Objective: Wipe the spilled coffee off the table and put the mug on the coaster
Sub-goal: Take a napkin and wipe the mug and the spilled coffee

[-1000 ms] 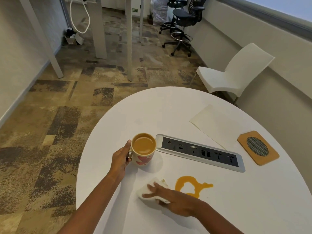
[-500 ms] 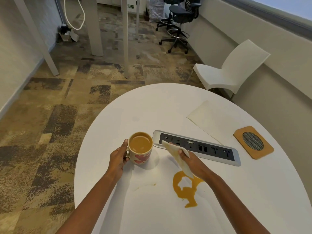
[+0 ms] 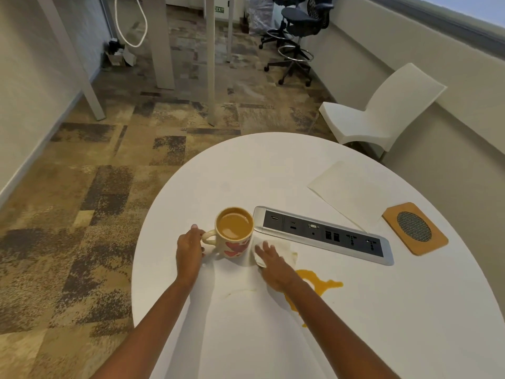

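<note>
A cream mug (image 3: 235,236) with red hearts, full of coffee, stands on the round white table (image 3: 382,310) beside the power strip. My left hand (image 3: 189,248) holds its handle. My right hand (image 3: 270,263) presses a white napkin (image 3: 284,251) flat on the table just right of the mug. An orange-brown coffee spill (image 3: 318,287) lies right of and partly under my right forearm. A faint smear (image 3: 240,292) marks the table between my arms. The square cork coaster (image 3: 414,227) with a dark mesh centre sits at the far right.
A silver power and socket strip (image 3: 322,233) is set into the table behind the mug. A flat paper sheet (image 3: 347,191) lies beyond it. A white chair (image 3: 382,116) stands past the table's far right edge, and office chairs (image 3: 297,26) farther back.
My right hand, which had lifted the napkin above the spill, has brought it down flat next to the mug. The left hand stays at the mug's handle. The spill has spread out.
</note>
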The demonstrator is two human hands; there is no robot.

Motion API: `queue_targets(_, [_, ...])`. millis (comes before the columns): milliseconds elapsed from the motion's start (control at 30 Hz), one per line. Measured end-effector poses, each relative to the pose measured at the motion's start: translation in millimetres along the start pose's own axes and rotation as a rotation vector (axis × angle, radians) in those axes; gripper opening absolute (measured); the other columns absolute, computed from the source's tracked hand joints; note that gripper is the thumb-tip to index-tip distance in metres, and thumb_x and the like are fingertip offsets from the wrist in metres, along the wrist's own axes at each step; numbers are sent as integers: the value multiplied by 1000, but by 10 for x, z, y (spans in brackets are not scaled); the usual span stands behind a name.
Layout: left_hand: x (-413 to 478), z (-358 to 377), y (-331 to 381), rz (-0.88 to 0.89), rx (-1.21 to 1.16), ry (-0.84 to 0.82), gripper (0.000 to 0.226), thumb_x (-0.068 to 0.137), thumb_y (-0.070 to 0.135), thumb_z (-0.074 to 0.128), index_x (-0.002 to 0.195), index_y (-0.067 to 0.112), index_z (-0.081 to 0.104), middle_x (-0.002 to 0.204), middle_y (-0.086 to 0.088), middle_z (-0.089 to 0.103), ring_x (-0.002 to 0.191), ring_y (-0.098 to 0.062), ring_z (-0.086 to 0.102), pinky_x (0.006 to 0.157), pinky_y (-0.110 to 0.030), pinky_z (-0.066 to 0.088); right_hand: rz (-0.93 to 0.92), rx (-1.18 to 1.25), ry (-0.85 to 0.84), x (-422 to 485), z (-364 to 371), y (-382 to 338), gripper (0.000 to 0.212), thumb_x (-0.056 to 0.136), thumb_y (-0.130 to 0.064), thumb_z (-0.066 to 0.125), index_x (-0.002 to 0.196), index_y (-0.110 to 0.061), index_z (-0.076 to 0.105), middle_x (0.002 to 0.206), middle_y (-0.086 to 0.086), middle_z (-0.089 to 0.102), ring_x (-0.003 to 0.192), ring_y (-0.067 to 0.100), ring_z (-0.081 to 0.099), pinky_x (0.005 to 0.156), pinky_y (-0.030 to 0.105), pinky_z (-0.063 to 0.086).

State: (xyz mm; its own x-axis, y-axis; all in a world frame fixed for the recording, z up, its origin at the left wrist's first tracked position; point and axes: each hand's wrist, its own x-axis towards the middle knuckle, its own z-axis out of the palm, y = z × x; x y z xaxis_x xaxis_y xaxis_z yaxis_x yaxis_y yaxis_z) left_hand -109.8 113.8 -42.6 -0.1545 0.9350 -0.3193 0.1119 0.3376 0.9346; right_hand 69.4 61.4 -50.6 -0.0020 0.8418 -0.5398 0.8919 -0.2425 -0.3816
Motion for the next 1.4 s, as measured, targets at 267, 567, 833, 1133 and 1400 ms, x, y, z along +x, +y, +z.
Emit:
queue_targets(267, [-329, -209, -482, 334, 583, 251, 24, 94, 14, 42, 105, 2, 59, 110, -23, 55, 106, -40, 52, 90, -52, 41, 90, 76, 180, -158, 509, -387, 64, 96, -12, 34, 148, -13, -4, 158, 11, -10, 146, 29, -5, 117, 47, 5])
queue_targets(567, [-692, -281, -857, 337, 928, 317, 47, 88, 11, 24, 124, -9, 48, 126, -37, 50, 116, -49, 51, 96, -58, 42, -241, -132, 113, -422, 942, -479, 71, 92, -15, 41, 149, -18, -2, 158, 8, -12, 146, 27, -13, 118, 43, -9])
queue_targets(833, [-1072, -215, -901, 247, 1096, 219, 47, 91, 12, 22, 120, -9, 52, 122, -35, 55, 111, -46, 56, 88, -56, 49, -759, -516, -167, -454, 492, 85, 74, 87, -12, 52, 148, -19, 10, 159, 10, -1, 147, 27, -3, 119, 44, 0])
queue_targets(1133, [-1473, 180, -906, 168, 1076, 195, 57, 97, 20, 10, 120, -8, 53, 124, -31, 56, 112, -42, 58, 90, -54, 48, -886, -792, -233, -309, 43, 397, 75, 87, -3, 49, 148, -27, 12, 160, -1, 4, 147, 21, -2, 119, 44, -1])
queue_targets(1400, [-1696, 306, -883, 170, 1042, 226, 48, 88, 15, 27, 121, -9, 52, 125, -29, 56, 114, -41, 56, 94, -55, 44, -567, -647, -220, -536, -330, 937, 58, 97, -24, 40, 148, -25, 11, 159, 0, 0, 147, 21, 0, 119, 38, 7])
